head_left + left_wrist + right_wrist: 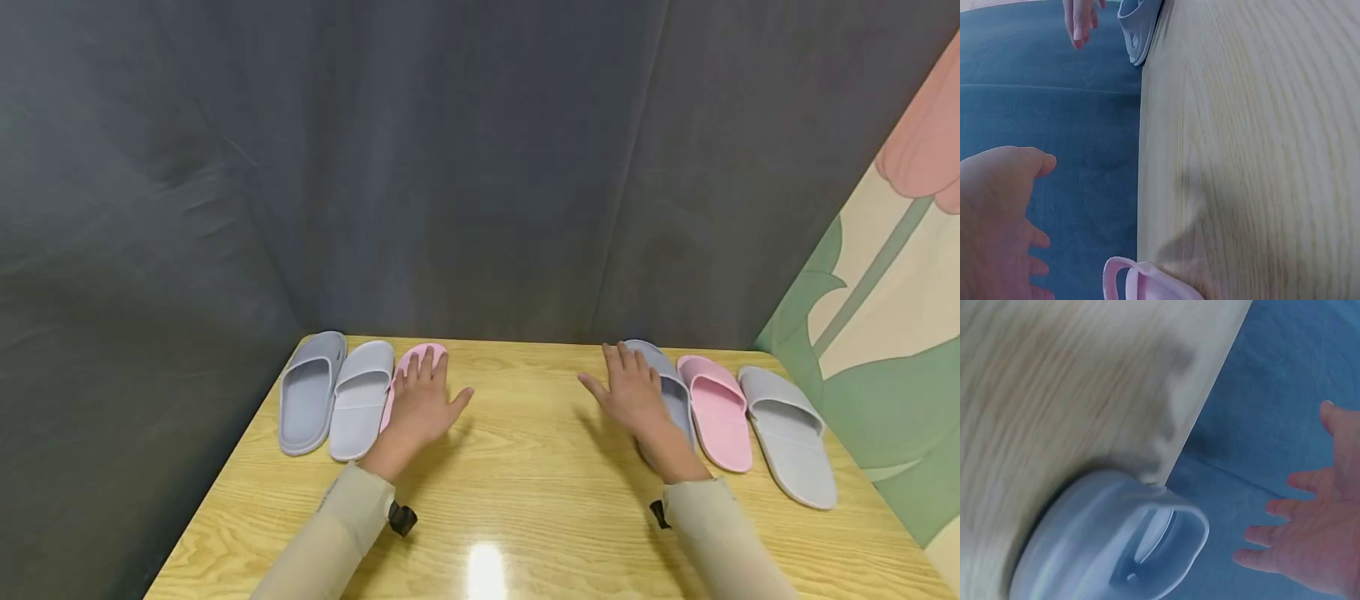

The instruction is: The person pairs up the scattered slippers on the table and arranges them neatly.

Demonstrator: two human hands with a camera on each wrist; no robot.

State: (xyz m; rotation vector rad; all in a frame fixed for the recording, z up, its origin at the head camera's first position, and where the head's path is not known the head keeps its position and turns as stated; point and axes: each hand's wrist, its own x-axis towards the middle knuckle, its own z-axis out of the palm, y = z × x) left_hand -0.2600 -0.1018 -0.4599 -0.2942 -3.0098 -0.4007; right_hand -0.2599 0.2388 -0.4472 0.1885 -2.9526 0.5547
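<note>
My left hand [422, 406] hovers with spread fingers over a pink slipper [429, 349] and partly hides it. Left of that lie a light grey slipper [358, 417] and a blue-grey slipper [306, 408]. Spread-fingered too, my right hand [632, 392] is held above another blue-grey slipper [677, 408], covering part of it. A second pink slipper [722, 425] and a second light grey slipper [798, 458] lie to its right. In the right wrist view, a gap separates the hand [1316, 525] from the blue-grey slipper [1091, 544]. Neither hand holds anything.
The slippers lie on a wood-grain table [525, 450], in one group at each side. Dark cloth [465, 167] hangs behind and to the left. At the right stands a wall [892, 350] painted with flowers and leaves.
</note>
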